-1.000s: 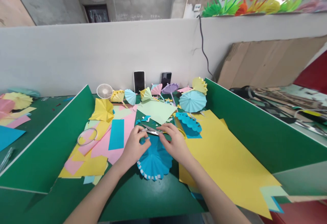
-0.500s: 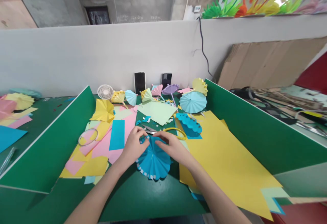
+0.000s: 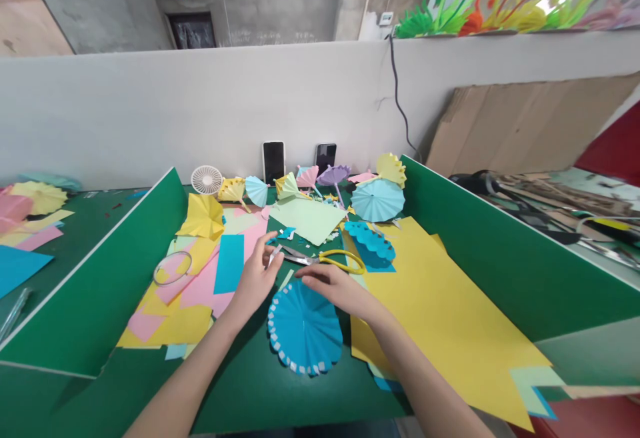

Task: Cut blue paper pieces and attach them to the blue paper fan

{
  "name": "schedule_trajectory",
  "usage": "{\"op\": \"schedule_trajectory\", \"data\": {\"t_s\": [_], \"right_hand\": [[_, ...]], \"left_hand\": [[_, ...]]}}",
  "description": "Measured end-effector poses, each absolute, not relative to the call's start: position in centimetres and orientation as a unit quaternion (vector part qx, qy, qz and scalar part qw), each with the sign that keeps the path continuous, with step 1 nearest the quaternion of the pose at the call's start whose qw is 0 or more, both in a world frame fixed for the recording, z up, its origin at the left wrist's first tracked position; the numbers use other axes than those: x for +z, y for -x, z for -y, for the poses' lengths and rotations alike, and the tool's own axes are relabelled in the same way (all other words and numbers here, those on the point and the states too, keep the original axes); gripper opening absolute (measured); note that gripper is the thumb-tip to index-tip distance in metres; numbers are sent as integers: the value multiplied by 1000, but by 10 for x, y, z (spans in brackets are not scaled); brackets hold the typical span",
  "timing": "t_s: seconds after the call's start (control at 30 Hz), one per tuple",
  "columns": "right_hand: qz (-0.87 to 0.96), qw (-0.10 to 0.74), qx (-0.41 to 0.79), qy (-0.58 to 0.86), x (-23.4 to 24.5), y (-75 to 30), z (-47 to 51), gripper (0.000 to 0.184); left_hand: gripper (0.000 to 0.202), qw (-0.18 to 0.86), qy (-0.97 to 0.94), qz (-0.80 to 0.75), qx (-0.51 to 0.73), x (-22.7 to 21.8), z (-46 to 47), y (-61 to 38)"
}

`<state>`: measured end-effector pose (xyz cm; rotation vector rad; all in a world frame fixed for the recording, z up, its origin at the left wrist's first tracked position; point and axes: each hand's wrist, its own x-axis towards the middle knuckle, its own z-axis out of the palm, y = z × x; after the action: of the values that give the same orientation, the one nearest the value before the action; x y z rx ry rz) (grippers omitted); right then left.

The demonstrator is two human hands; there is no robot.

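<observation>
A round blue pleated paper disc (image 3: 306,331) lies on the green table in front of me. Small white squares run along its left and lower rim. My left hand (image 3: 257,273), up and left of the disc, pinches a small white strip (image 3: 275,254) between thumb and fingers. Over the disc's upper right edge, my right hand (image 3: 330,283) has its fingers stretched out and holds nothing visible. Yellow-handled scissors (image 3: 345,261) lie just beyond both hands, blades pointing left. A narrow pale strip (image 3: 287,281) is between the hands.
Yellow sheets (image 3: 440,305) cover the right side; pink and yellow paper pieces (image 3: 193,325) and a metal ring (image 3: 173,269) lie left. Small paper umbrellas (image 3: 334,175), a white fan (image 3: 207,179) and two phones (image 3: 273,161) stand at the back. Green dividers (image 3: 500,251) flank the space.
My left hand has come off the disc and moved up and left with the white strip. The disc has shifted slightly toward me and right, and more of its rim shows.
</observation>
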<state>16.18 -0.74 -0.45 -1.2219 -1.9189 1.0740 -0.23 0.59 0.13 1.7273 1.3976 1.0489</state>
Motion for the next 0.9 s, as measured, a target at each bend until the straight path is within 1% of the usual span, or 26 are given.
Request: {"op": "schedule_trajectory", "data": {"t_s": [0.07, 0.13, 0.17, 0.2, 0.23, 0.3, 0.33, 0.47, 0.73, 0.83, 0.9], "right_hand": [[712, 318, 386, 493, -5, -164, 5, 26], [688, 311, 309, 578, -9, -168, 1, 27], [682, 285, 245, 628, -11, -171, 0, 25], [683, 240, 180, 666, -14, -173, -1, 28], [684, 192, 143, 689, -17, -175, -2, 32], [704, 121, 115, 690, -21, -179, -2, 39], [720, 100, 112, 678, -23, -180, -2, 40], [759, 70, 112, 637, -23, -184, -2, 39], [749, 72, 107, 650, -14, -174, -1, 33], [733, 120, 134, 656, -11, -172, 2, 35], [717, 159, 178, 655, -9, -173, 4, 38]], "left_hand": [[29, 362, -629, -544, 421, 0, -8, 5], [19, 379, -614, -542, 431, -1, -10, 6], [15, 383, -610, -540, 435, -1, -10, 7], [13, 386, -608, -538, 439, -1, -10, 7], [12, 387, -607, -536, 442, -1, -11, 8], [11, 389, -604, -531, 450, -1, -11, 8], [12, 390, -604, -527, 454, -2, -11, 8], [13, 397, -600, -511, 471, -2, -12, 7], [16, 399, -580, -517, 488, -2, -13, 8], [17, 403, -566, -509, 508, -2, -13, 8], [18, 400, -553, -516, 518, -1, -13, 8]]}}
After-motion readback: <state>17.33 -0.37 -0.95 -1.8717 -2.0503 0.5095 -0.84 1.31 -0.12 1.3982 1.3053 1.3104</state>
